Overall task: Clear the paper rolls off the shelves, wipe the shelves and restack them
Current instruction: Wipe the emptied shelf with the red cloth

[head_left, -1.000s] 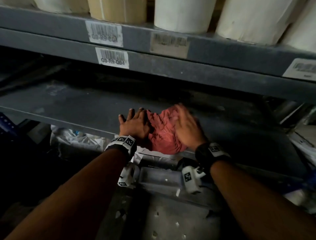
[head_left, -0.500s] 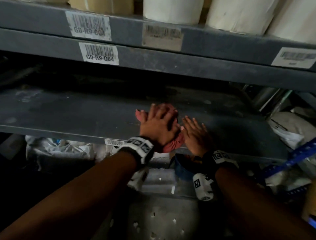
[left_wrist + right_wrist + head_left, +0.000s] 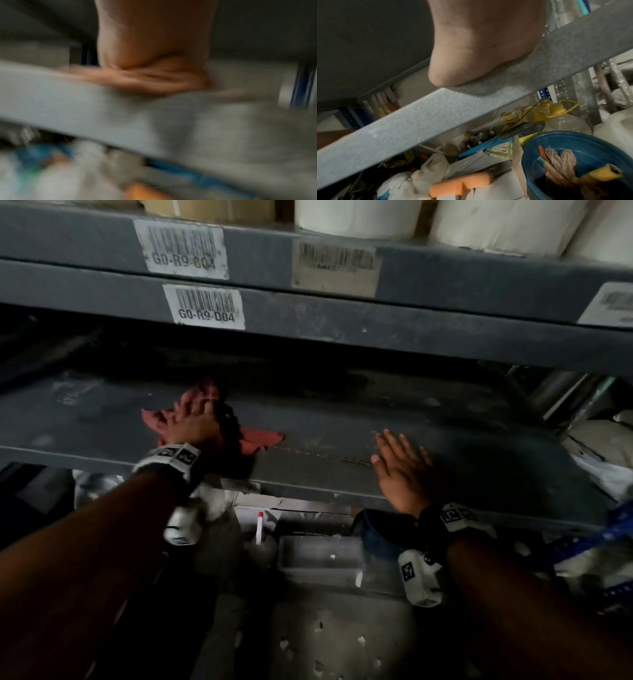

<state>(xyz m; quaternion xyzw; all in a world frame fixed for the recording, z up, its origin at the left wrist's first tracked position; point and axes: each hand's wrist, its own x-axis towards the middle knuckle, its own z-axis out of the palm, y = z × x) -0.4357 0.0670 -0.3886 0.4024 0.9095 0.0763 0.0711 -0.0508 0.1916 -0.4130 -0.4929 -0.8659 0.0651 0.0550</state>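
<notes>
Since half a second ago the left hand [image 3: 191, 422] has swept the red rag [image 3: 255, 438] leftward along the lower shelf [image 3: 342, 419], away from the right hand [image 3: 402, 470], which lies flat, fingers spread, near the shelf's front edge. Left fingers press the rag, seemingly flat. Paper rolls [image 3: 358, 217] stand on the shelf above. Left wrist view: blurred. Right wrist view: palm heel on the shelf's edge; below, a blue bowl [image 3: 573, 143]. Dust pushed off the edge could fall in there.

Head view down onto grey shelf [image 3: 342, 436], both wrist views close beneath palms — shared shelf edge
</notes>
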